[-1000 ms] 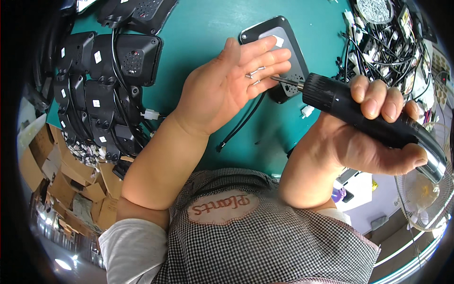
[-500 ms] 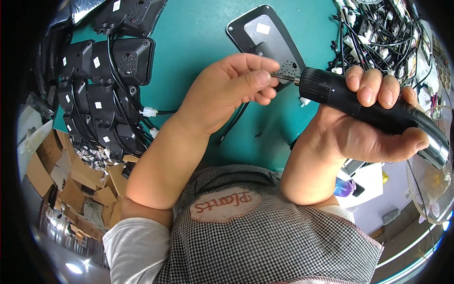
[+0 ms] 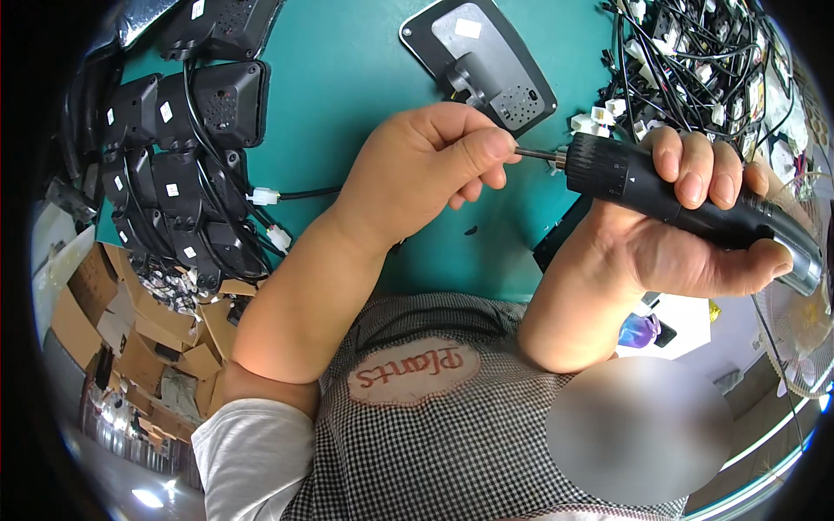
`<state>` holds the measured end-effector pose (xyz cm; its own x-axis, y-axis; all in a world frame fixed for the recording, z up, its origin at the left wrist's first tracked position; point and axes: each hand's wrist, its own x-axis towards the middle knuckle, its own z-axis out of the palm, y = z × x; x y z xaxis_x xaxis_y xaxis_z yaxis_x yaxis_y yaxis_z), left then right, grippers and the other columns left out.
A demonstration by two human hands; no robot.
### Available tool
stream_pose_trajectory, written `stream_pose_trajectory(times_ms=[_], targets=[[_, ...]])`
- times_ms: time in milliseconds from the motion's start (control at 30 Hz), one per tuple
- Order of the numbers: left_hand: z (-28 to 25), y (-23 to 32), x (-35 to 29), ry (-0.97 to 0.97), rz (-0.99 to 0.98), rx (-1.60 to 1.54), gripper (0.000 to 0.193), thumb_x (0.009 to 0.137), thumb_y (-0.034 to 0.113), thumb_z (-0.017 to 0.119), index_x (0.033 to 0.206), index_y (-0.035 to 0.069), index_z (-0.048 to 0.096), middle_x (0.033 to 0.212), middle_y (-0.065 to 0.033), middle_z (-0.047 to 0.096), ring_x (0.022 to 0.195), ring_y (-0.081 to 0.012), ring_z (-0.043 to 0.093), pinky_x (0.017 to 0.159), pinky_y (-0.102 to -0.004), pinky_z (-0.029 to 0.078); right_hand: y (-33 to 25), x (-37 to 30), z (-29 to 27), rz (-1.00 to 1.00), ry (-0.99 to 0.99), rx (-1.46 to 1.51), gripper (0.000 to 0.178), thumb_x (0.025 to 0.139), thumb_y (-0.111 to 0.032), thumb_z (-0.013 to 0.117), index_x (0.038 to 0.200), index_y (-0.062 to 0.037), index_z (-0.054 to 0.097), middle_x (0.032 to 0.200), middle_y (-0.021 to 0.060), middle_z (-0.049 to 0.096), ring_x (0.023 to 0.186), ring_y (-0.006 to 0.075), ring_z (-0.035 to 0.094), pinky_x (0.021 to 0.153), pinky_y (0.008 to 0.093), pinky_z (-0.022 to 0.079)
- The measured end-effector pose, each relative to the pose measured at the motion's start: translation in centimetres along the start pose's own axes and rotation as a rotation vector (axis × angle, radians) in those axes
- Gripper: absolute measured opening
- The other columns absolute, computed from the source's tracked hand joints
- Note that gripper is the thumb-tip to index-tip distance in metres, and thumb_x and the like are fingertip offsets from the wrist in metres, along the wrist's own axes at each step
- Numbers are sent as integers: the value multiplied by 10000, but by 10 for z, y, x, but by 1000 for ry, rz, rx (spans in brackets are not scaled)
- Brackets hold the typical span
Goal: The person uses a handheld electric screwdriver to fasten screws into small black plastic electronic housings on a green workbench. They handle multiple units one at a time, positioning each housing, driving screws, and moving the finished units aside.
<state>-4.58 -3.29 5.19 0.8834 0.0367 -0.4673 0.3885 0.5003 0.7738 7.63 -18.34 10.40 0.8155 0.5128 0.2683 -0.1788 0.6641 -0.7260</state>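
Observation:
In my right hand [image 3: 651,247] is a black electric screwdriver [image 3: 638,178], lying nearly level with its thin metal bit [image 3: 540,154] toward the left. My fingers wrap over its body and the thumb rests along the near side. My left hand [image 3: 434,165] pinches thumb and fingertips together at the bit's tip. Whatever is between those fingertips is too small to see. Just beyond the hands, a black and grey rounded panel [image 3: 506,56] lies on the green table [image 3: 347,69], its back up, with a round mount [image 3: 473,76] and a speckle of small holes.
Several black housings [image 3: 221,104] with cables and a white connector [image 3: 263,197] are stacked on the left. A heap of black cables [image 3: 695,52] with white plugs fills the far right. Cardboard boxes [image 3: 143,343] stand lower left. A fan [image 3: 804,334] is at the right edge.
My left fingertips have closed more tightly around the bit's tip, and the screwdriver has shifted slightly right. The panel and stacked housings appear a little further left and up in the view.

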Motion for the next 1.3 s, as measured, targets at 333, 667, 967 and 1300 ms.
stream_pose_trajectory(times_ms=[333, 667, 967, 1300], targets=[[-13, -3, 18, 441, 474, 940, 324, 803, 341, 614, 1027, 107, 638, 770, -98, 635, 685, -213, 587, 626, -310, 466, 27, -43, -3, -260, 43, -441, 530, 822, -536, 508, 1110, -91, 485, 799, 95, 561, 622, 221, 557, 584, 366, 484], [-16, -10, 30, 454, 568, 1113, 349, 734, 378, 655, 941, 96, 654, 750, -128, 632, 710, -295, 601, 624, -369, 479, 52, -53, -18, -306, 50, -550, 489, 837, -509, 514, 1081, -89, 458, 761, 105, 556, 570, 213, 553, 541, 353, 485], [-17, -13, 36, 460, 585, 1180, 332, 715, 364, 677, 924, 106, 665, 674, -120, 615, 639, -282, 591, 573, -364, 470, 60, -56, -11, -313, -207, -653, 513, 795, -352, 650, 1086, -15, 395, 745, 142, 553, 579, 239, 568, 530, 377, 510], [-12, -9, 32, 369, 387, 908, 371, 829, 367, 584, 1069, 87, 619, 813, -105, 621, 711, -218, 568, 646, -312, 455, 44, -39, -5, -192, 330, -483, 377, 799, -314, 649, 1024, -70, 471, 729, 93, 571, 574, 203, 551, 547, 345, 486]])
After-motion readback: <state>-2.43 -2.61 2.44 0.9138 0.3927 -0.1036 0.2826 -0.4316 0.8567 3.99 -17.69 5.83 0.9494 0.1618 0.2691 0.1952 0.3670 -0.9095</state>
